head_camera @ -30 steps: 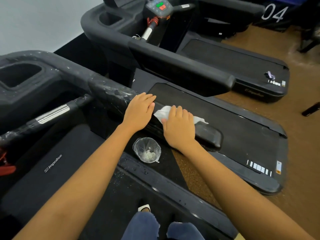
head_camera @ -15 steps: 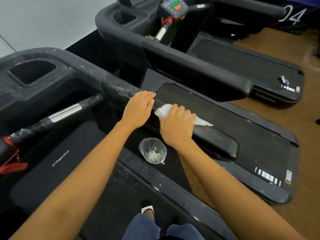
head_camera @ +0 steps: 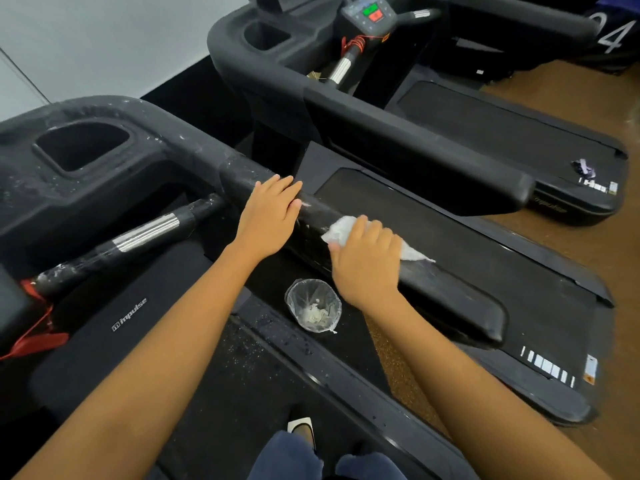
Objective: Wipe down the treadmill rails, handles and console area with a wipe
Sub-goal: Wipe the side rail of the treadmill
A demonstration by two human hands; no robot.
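Note:
The black right side rail (head_camera: 446, 292) of the near treadmill runs from the console area down to the right, speckled with white residue. My right hand (head_camera: 365, 265) presses a crumpled white wipe (head_camera: 341, 228) flat onto the top of this rail. My left hand (head_camera: 268, 220) rests palm down on the same rail, just up-left of the wipe, fingers together, holding nothing. The console tray with a cup recess (head_camera: 83, 147) lies at the left. A handle bar with a silver band (head_camera: 145, 233) slopes below it.
A clear plastic cup (head_camera: 313, 306) with white scraps stands on the treadmill's side step below the rail. A second treadmill (head_camera: 408, 140) with a lit console (head_camera: 370, 12) stands behind. Brown floor lies at the right. My legs and a shoe (head_camera: 301, 427) show at the bottom.
My right hand has slid the wipe a little further down the rail, away from my left hand. The view has shifted, so more of the rail's end shows.

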